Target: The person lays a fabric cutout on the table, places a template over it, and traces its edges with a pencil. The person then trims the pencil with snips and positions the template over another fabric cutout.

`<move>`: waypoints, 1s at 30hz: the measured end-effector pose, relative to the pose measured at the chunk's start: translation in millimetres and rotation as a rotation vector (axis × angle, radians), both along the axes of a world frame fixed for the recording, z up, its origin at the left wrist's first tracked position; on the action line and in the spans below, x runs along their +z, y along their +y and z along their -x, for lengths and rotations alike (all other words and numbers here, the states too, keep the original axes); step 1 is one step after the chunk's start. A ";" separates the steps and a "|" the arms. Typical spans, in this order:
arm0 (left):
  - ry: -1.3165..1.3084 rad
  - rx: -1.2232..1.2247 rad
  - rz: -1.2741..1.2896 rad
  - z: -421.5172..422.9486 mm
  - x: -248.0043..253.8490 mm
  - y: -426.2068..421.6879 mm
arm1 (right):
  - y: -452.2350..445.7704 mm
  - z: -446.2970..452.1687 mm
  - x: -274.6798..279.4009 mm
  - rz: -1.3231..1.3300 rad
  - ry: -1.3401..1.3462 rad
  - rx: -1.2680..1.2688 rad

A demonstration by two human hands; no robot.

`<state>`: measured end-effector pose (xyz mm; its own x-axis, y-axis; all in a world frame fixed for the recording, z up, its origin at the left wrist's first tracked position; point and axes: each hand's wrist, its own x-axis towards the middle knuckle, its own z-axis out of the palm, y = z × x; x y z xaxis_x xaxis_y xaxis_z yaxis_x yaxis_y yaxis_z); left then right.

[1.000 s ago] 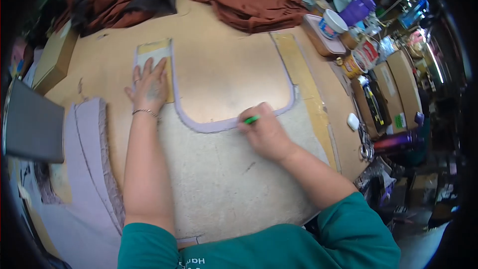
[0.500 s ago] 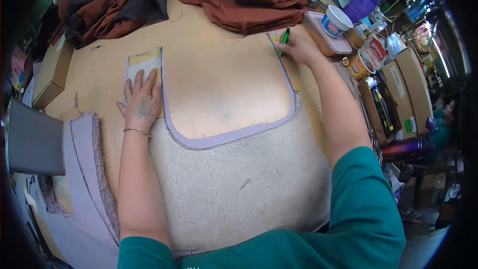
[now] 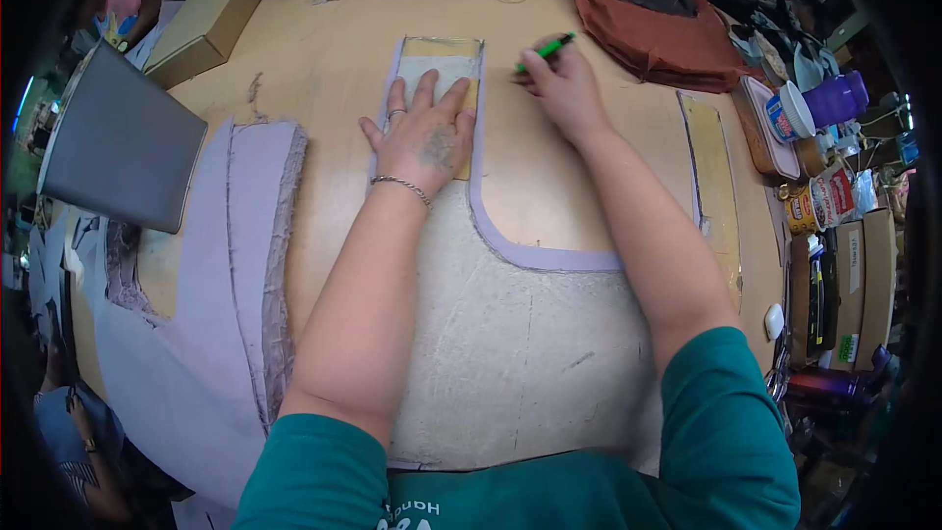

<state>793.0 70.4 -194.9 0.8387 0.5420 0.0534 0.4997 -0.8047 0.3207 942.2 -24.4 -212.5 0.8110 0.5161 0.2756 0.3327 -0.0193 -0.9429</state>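
Observation:
My left hand [image 3: 427, 132] lies flat with its fingers spread on the left strap of a worn grey-white pattern template [image 3: 520, 363]. The template has a deep U-shaped cutout, and lavender fabric [image 3: 574, 259] shows as a border along its edge. Yellowish tape [image 3: 444, 46] covers the strap's top end. In my right hand [image 3: 564, 93] is a green pen [image 3: 546, 53], held tilted above the bare tabletop inside the cutout, just right of the left strap. Its writing tip is hard to make out. The template's right strap [image 3: 708, 162] stands beyond my right forearm.
More lavender fabric [image 3: 221, 353] with frayed edges lies at the left, beside a grey bin [image 3: 128, 137] and a cardboard box [image 3: 208, 25]. Rust-brown and black cloth [image 3: 648, 25] is heaped at the back. Tubs, a purple bottle [image 3: 836, 98] and boxes crowd the right edge. Other people show at far left.
My view has turned left. My right hand has left the right strap's top and come across to beside the left strap, still with the pen. My left hand stays on the left strap.

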 end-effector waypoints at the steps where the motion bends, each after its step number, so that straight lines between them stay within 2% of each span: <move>1: 0.004 -0.003 0.005 0.4 0.2 0.6 | 18.8 -8.4 -11.4 -0.003 -0.060 -0.037; 4: -0.003 -0.004 0.031 -0.2 3.0 2.4 | 51.2 -20.7 -17.6 0.045 -0.179 -0.180; 8: -0.027 -0.013 0.033 1.4 -1.0 3.9 | 50.6 -0.2 -5.6 0.153 -0.262 -0.213; 11: -0.038 -0.017 0.034 0.8 -2.5 5.3 | 29.0 43.0 9.5 0.235 -0.369 -0.150; 15: -0.042 -0.011 0.016 1.9 -4.7 5.7 | -20.8 116.3 18.5 0.292 -0.499 0.062; 16: -0.035 -0.003 0.012 1.2 -4.7 5.9 | -33.9 134.5 19.4 0.268 -0.424 0.137; 18: -0.013 0.007 -0.018 0.6 -4.9 5.6 | -59.1 155.8 25.9 0.280 -0.589 0.248; 20: 0.012 0.000 -0.063 -1.3 -6.8 7.0 | -94.0 161.5 34.9 0.365 -0.478 0.280; 24: 0.053 0.017 -0.075 -3.6 -2.9 4.2 | -188.2 125.0 41.9 0.550 -0.468 0.100; 25: 0.055 0.013 -0.068 -3.9 -1.1 2.5 | -214.4 113.3 37.7 0.489 -0.181 0.034; 27: 0.059 0.016 -0.062 -4.2 2.8 0.4 | -257.2 84.8 41.5 0.544 -0.087 -0.015; 29: 0.068 0.010 -0.053 -4.2 2.7 -0.1 | -274.4 55.9 36.9 0.530 -0.037 -0.058; 30: 0.069 0.009 -0.053 -4.9 3.2 0.0 | -274.7 43.7 40.0 0.603 -0.064 -0.065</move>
<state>797.9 70.5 -191.7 0.8363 0.5478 0.0241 0.5266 -0.8147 0.2426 898.5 -299.1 -172.5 0.8377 0.5461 -0.0007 0.3681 -0.5657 -0.7379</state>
